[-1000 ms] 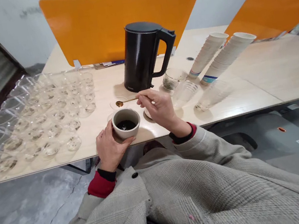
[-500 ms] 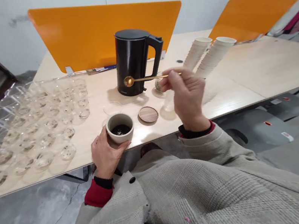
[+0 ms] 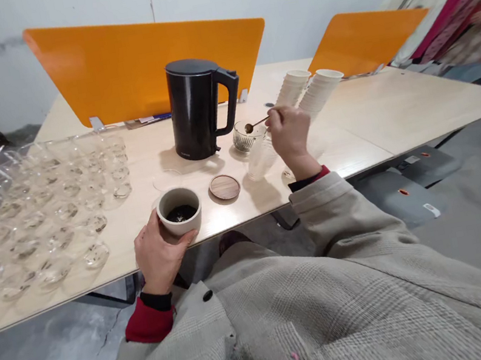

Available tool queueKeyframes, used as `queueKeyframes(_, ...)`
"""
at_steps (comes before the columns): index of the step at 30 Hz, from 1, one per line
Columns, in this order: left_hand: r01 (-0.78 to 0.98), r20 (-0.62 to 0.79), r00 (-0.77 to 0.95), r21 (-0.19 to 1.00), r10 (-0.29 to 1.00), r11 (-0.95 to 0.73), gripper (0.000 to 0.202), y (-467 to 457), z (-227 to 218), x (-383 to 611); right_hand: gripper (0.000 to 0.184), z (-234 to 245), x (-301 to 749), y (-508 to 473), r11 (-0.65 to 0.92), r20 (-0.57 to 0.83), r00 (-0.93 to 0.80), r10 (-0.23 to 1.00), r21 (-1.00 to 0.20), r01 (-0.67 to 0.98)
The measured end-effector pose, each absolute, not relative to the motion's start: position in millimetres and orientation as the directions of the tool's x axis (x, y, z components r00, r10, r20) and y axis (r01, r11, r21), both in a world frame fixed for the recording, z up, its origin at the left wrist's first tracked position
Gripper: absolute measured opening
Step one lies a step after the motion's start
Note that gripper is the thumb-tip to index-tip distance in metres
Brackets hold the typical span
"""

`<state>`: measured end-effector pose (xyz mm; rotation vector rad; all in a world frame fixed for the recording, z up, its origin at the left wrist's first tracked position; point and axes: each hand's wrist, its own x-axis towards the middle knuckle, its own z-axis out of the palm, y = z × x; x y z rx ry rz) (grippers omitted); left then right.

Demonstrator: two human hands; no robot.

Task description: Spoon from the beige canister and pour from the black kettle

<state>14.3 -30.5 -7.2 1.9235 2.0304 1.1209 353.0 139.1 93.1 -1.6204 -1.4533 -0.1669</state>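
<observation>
My left hand is wrapped round a small beige cup with dark tea leaves in it, at the table's near edge. My right hand pinches the handle of a thin golden spoon, whose bowl hangs over a ribbed glass jar to the right of the black kettle. A round wooden lid lies flat between the cup and the jar. A clear plastic cup lies just in front of my right hand.
Several clear plastic cups with bits of leaf fill the left side of the light wooden table. Two stacks of paper cups lean at the right of the kettle. Orange dividers stand behind.
My right hand carried the spoon from above the beige cup up and to the right, until its bowl was over the glass jar. The left hand stayed on the cup.
</observation>
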Motion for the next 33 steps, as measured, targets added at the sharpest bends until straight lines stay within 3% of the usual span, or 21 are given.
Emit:
queueKeyframes(5,0.819,0.381,-0.175,0.569,0.908,-0.081,0.098,-32,-7,15,0.038,94,343,158,-0.133,0.468,0.284,0.837,-0.330,0.935)
queueKeyframes(10,0.816,0.379,-0.186,0.573,0.907,-0.072,0.098,-32,-8,16,0.039,98,342,157,-0.146,0.385,0.249,0.889,-0.278,0.949)
queueKeyframes(15,0.814,0.367,-0.174,0.576,0.914,-0.077,0.096,-32,-6,15,0.032,89,352,162,-0.073,0.430,0.215,0.877,-0.322,0.944)
queueKeyframes(19,0.811,0.372,-0.170,0.578,0.912,-0.085,0.094,-32,-5,15,0.027,89,362,155,0.009,0.563,0.215,0.798,-0.368,0.930)
queueKeyframes(24,0.825,0.387,-0.175,0.559,0.905,-0.079,0.096,-32,-6,15,0.033,92,345,102,0.307,0.716,0.059,0.695,-0.370,0.877)
queueKeyframes(27,0.828,0.391,-0.169,0.554,0.905,-0.085,0.096,-32,-6,16,0.039,72,315,68,0.425,0.606,-0.144,0.782,-0.351,0.834)
queueKeyframes(30,0.820,0.389,-0.161,0.564,0.907,-0.096,0.096,-32,-5,16,0.059,38,291,54,0.463,0.404,-0.326,0.855,-0.306,0.832)
queueKeyframes(33,0.815,0.389,-0.163,0.571,0.907,-0.099,0.096,-32,-5,16,0.074,8,283,60,0.453,0.312,-0.377,0.872,-0.221,0.863)
